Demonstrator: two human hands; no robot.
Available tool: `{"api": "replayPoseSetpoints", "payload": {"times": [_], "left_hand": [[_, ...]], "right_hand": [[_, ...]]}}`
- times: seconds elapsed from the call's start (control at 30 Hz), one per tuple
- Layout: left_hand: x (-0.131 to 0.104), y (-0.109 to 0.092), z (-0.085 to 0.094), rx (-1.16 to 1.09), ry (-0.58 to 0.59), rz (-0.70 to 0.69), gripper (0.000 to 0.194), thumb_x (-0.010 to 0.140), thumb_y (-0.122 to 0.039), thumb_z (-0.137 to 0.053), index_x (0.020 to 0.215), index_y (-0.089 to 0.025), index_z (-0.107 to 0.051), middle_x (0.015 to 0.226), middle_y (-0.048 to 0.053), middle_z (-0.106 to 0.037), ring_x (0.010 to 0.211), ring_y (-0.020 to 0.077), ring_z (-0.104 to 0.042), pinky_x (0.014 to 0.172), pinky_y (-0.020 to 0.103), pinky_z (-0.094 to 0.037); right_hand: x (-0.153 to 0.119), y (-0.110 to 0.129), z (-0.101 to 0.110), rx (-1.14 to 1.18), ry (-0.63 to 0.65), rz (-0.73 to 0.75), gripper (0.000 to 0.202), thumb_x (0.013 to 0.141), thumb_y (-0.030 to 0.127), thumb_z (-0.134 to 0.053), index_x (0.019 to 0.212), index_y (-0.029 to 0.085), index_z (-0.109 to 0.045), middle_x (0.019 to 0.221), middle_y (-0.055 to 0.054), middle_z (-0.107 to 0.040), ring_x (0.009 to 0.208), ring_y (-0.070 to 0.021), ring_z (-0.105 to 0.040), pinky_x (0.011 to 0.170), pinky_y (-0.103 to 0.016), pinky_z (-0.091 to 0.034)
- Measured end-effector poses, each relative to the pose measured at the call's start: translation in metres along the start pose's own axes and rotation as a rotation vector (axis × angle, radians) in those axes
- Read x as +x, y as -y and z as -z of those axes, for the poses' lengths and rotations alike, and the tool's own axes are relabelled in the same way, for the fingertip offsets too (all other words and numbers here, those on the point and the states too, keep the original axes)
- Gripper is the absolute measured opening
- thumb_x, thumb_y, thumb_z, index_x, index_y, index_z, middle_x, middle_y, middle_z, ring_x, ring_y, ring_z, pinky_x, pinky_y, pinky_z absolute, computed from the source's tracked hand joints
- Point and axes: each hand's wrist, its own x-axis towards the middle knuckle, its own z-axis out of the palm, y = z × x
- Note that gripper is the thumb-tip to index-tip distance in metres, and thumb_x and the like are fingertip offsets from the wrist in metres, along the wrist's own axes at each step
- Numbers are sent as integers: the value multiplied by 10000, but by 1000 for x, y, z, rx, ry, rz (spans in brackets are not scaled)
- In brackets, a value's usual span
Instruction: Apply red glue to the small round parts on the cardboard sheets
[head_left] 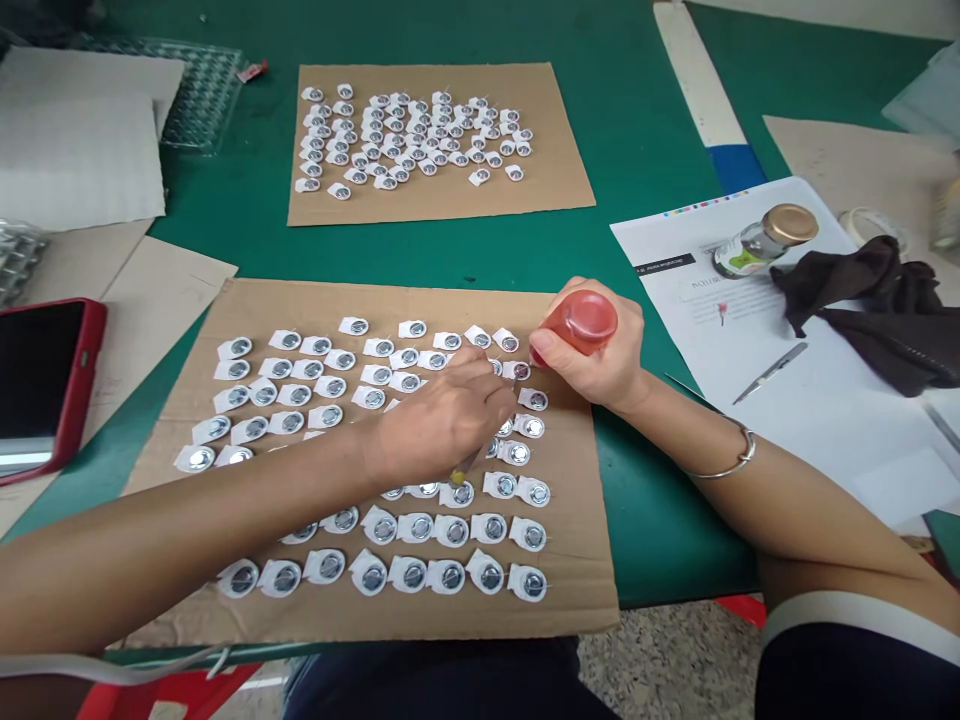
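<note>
With the right hand (600, 350) clamped on the red bottle (581, 322) over the near cardboard sheet (585, 560), the left hand (442, 415) pinches a thin stick (466, 465) closed, dabbing one small round part (517, 371); the neighbouring part appears next.

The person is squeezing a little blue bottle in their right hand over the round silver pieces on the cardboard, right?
Not quite: the bottle is red, not blue, as the head view shows. The rest holds: the right hand grips it over the round silver pieces laid in rows on the cardboard.
</note>
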Motion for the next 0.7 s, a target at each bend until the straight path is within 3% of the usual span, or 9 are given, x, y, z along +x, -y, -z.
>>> {"api": "replayPoseSetpoints", "payload": {"times": [0.7], "left_hand": [[-2,4,1,-83,18,17,169,767,-15,-423,681,-150,-477,656,20,-513,646,140,-437,694,312,-391]], "right_hand": [[-2,1,1,-23,7,-11,244,714,427,-645,694,230,-502,667,-14,-563,598,-160,-514,542,-360,-439]]}}
